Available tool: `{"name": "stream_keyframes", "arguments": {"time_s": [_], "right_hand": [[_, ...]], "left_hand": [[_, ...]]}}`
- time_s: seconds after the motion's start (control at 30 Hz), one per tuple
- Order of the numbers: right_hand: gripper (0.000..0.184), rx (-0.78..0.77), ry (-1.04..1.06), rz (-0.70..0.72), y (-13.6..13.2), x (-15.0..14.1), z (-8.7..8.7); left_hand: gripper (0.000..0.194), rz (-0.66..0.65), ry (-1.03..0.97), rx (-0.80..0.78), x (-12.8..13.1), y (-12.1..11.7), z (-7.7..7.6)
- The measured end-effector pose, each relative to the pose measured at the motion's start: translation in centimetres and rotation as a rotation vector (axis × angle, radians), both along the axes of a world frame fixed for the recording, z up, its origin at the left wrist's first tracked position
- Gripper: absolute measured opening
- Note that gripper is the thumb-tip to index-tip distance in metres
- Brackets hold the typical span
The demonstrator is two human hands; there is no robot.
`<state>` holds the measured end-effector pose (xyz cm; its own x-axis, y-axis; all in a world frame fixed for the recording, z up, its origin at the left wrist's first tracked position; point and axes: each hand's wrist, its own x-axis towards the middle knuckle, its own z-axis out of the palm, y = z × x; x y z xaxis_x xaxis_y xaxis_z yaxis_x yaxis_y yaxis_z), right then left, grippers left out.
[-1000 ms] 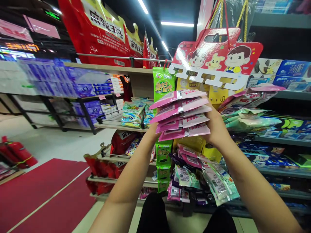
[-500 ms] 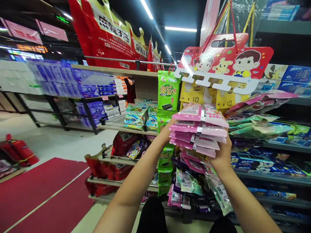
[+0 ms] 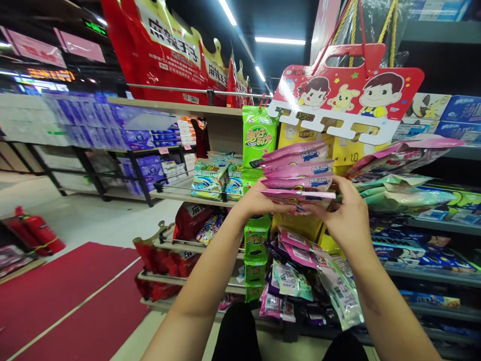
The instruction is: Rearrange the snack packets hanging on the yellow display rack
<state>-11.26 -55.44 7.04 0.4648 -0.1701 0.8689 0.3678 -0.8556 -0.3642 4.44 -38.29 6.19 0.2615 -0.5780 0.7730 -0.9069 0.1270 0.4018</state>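
Note:
A stack of several pink snack packets is held up between my two hands. My left hand is closed on the stack's left side, its fingers partly hidden by the packets. On the right, my right hand grips the stack's edge, thumb underneath. Just above hangs a red cardboard display hanger with cartoon figures and white hooks. Yellow price cards show behind the packets. Pink and green packets stick out to the right of my right hand. More loose packets hang in a heap below my hands.
Green seaweed packets hang in a strip left of my hands. Red bags stand on the upper shelf. Blue boxes fill shelves at right. A fire extinguisher and red mat lie on the left floor.
The pink stack has tipped and moved slightly left, so different faces of the packets show. My right hand's fingers have come into clearer view at its edge.

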Motion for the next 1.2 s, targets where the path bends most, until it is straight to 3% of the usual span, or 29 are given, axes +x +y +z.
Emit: {"name": "stream_keyframes", "arguments": {"time_s": [0.17, 0.33, 0.47, 0.6, 0.8, 0.9, 1.0, 1.1, 1.2], "right_hand": [[0.040, 0.050, 0.124, -0.092, 0.4, -0.4, 0.6], [0.036, 0.007, 0.321, -0.197, 0.4, -0.2, 0.8], [0.053, 0.009, 0.312, -0.216, 0.8, -0.9, 0.3], [0.067, 0.011, 0.141, -0.175, 1.2, -2.0, -0.1], [0.036, -0.102, 0.151, -0.346, 1.4, -2.0, 0.4], [0.029, -0.133, 0.174, -0.398, 1.3, -1.8, 0.3], [0.027, -0.136, 0.182, -0.363, 1.0, -1.9, -0.2], [0.033, -0.106, 0.160, -0.308, 0.9, -2.2, -0.8], [0.061, -0.080, -0.006, -0.275, 1.2, -2.7, -0.9]], "left_hand": [[0.048, -0.021, -0.041, 0.012, 0.1, 0.4, 0.5], [0.077, 0.035, 0.054, -0.182, 0.4, -0.8, -0.2], [0.088, 0.128, 0.121, -0.317, -0.5, -1.8, -0.3], [0.077, 0.164, 0.100, -0.269, -0.8, -1.9, 0.8], [0.051, 0.083, 0.042, -0.101, -0.9, -1.5, 1.8], [0.051, 0.065, 0.042, -0.039, -1.6, -1.0, 1.8], [0.055, 0.100, 0.003, -0.027, -2.4, -0.5, 1.4], [0.072, 0.229, -0.045, -0.173, -2.8, -0.4, 0.6], [0.088, 0.336, -0.077, -0.417, -2.8, -0.3, -0.4]]}}
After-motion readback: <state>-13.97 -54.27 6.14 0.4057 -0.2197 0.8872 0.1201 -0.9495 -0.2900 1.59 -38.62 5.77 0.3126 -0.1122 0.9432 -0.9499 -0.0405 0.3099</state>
